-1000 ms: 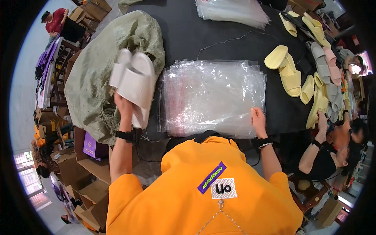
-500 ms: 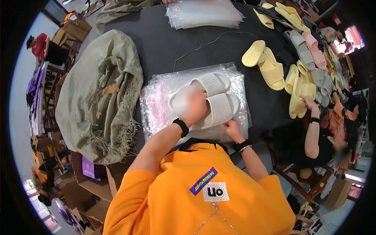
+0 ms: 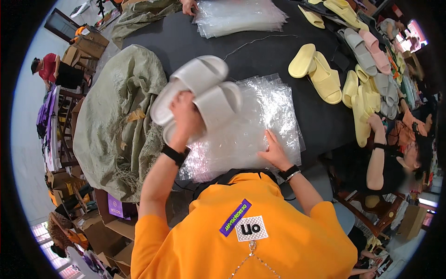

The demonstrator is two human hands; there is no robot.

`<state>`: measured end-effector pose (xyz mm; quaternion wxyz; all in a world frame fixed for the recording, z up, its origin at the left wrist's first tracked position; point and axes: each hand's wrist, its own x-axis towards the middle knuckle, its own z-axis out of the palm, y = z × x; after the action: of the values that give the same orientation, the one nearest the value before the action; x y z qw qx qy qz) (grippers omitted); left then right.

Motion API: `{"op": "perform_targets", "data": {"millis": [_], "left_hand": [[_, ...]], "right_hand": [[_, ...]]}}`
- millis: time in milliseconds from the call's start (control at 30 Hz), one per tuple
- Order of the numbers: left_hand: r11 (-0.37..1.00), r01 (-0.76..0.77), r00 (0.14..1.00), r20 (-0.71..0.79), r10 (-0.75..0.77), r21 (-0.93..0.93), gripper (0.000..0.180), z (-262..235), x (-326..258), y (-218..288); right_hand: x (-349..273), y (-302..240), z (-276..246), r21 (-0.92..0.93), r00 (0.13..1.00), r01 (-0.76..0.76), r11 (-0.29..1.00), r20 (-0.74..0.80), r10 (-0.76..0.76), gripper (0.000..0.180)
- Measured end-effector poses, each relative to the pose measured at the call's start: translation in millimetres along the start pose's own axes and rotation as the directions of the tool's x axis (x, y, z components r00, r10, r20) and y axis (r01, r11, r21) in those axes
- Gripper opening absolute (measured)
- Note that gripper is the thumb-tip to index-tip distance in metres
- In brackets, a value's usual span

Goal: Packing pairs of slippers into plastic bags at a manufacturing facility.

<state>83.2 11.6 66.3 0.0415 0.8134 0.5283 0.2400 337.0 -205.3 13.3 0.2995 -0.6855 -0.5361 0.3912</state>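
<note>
My left hand [image 3: 185, 116] grips a pair of pale grey slide sandals [image 3: 200, 90] held side by side above the left part of a stack of clear plastic bags [image 3: 265, 121]. The stack lies on the black table [image 3: 260, 51] right in front of me. My right hand [image 3: 274, 151] rests flat, fingers spread, on the near right part of the stack. Both wrists carry black bands.
A big olive-green woven sack [image 3: 116, 121] lies slumped at the table's left. Yellow sandals [image 3: 318, 74] and more grey, pink and yellow ones lie at the right, where a co-worker's hand [image 3: 375, 123] reaches. Another bag pile [image 3: 239, 16] sits far back. Cardboard boxes stand lower left.
My left hand carried the grey sandals from the sack over the bag stack, and now holds them raised at its left part. My right hand stayed on the bags.
</note>
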Motion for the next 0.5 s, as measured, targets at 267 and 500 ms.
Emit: {"op": "perform_targets", "data": {"millis": [267,500], "left_hand": [[0.987,0.082,0.989,0.134,-0.064,-0.140,0.038,54.7,-142.2,-28.8],[0.875,0.483,0.874,0.046,-0.484,0.026,0.028,5.1,-135.5,-127.8]], "right_hand": [[21.3,49.3,8.9,-0.173,0.981,0.118,0.978,-0.131,-0.142,0.072],[10.4,-4.6,-20.4,0.097,0.987,-0.137,0.986,0.102,0.127,0.074]]}}
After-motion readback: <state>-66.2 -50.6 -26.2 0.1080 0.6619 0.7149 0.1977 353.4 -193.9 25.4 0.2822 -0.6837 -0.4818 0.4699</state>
